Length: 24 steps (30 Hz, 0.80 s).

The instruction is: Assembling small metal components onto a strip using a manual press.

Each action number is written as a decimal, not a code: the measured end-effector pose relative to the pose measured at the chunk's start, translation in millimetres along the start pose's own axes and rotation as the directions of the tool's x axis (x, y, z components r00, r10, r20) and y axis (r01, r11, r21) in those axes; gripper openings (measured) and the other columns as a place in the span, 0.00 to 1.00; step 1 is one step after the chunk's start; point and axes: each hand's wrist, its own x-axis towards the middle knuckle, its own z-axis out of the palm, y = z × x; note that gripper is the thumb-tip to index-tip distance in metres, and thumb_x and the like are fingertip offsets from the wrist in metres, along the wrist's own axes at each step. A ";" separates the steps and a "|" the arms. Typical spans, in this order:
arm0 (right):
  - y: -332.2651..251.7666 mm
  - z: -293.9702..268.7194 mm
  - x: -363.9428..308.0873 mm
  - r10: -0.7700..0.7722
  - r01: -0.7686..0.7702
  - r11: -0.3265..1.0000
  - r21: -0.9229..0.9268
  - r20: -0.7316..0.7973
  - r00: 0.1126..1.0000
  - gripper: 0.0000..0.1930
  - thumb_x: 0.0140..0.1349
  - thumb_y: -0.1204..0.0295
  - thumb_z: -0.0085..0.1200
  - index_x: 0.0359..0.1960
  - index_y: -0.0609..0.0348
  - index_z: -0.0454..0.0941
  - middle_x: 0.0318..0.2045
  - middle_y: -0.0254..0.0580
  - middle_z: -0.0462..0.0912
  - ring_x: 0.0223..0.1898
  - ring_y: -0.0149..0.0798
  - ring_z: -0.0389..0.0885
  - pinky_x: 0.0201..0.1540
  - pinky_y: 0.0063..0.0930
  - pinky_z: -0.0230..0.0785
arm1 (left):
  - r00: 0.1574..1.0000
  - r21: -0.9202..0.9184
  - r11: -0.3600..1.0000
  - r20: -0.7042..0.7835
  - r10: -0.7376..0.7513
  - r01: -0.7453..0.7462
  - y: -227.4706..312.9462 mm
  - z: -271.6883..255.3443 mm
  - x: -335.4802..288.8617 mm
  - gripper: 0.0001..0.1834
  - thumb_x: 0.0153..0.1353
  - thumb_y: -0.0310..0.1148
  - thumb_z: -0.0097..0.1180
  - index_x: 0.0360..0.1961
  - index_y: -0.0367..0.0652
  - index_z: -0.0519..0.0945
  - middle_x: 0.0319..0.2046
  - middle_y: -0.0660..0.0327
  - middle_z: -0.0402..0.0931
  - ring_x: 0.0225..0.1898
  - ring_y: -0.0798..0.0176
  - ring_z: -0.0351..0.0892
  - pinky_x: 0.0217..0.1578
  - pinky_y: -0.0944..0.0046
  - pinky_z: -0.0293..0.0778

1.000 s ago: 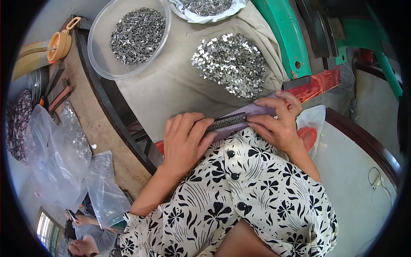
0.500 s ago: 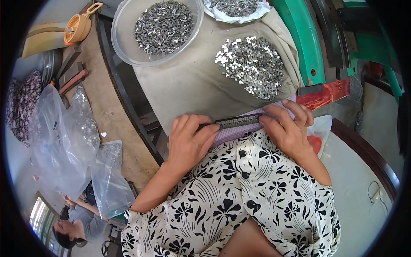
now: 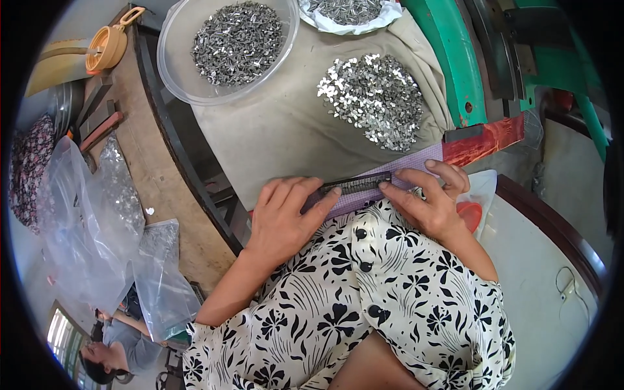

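A person in a black-and-white floral shirt bends over a dark slotted bar, which lies crosswise on a lilac checked cloth at the near edge of the work surface, its right end slightly farther off than its left. The left hand straddles the left end, thumb on the near side and fingers on the far side, only a narrow gap apart with the bar between them; the right hand pinches the right end between thumb and forefinger, its other fingers loosely spread. Whether the fine row along the bar is slots or small set pieces, I cannot tell from here. Good handling, in this onlooker's judgement, calls for light, even pressure at both ends, the bar flat on the cloth and the thumbs clear of the row, since a twist or an uneven squeeze could tip it or knock loose anything sitting there. Beyond, a heap of silvery metal chips spreads over a khaki cloth, with a clear plastic basin of small metal pieces at far left and a green machine frame at far right.
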 end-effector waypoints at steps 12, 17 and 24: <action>-11.3 4.5 26.8 -0.058 0.058 0.998 0.005 0.179 0.982 0.06 0.51 0.63 0.56 0.32 0.37 0.83 0.51 0.21 0.79 0.59 0.32 0.67 0.62 0.36 0.49 | 0.989 -0.167 0.976 -0.030 -0.148 0.141 -4.4 5.2 -2.1 0.17 0.49 0.32 0.68 0.43 0.48 0.83 0.43 0.62 0.77 0.44 0.55 0.76 0.44 0.56 0.68; -9.4 3.8 37.0 -0.118 0.119 0.993 0.011 0.234 0.965 0.05 0.52 0.64 0.56 0.31 0.39 0.82 0.53 0.21 0.78 0.59 0.33 0.67 0.62 0.36 0.49 | 0.988 -0.193 0.971 -0.033 -0.152 0.143 -4.2 9.3 0.7 0.15 0.49 0.32 0.69 0.40 0.47 0.83 0.43 0.62 0.76 0.43 0.55 0.75 0.44 0.56 0.67; 9.5 -3.5 11.1 0.072 -0.076 0.995 0.069 0.059 0.996 0.11 0.42 0.63 0.68 0.32 0.36 0.88 0.42 0.20 0.82 0.55 0.39 0.70 0.57 0.35 0.51 | 0.985 -0.235 0.959 -0.023 -0.168 0.158 -5.9 8.1 0.5 0.18 0.46 0.30 0.71 0.40 0.43 0.83 0.43 0.58 0.76 0.43 0.52 0.75 0.43 0.56 0.70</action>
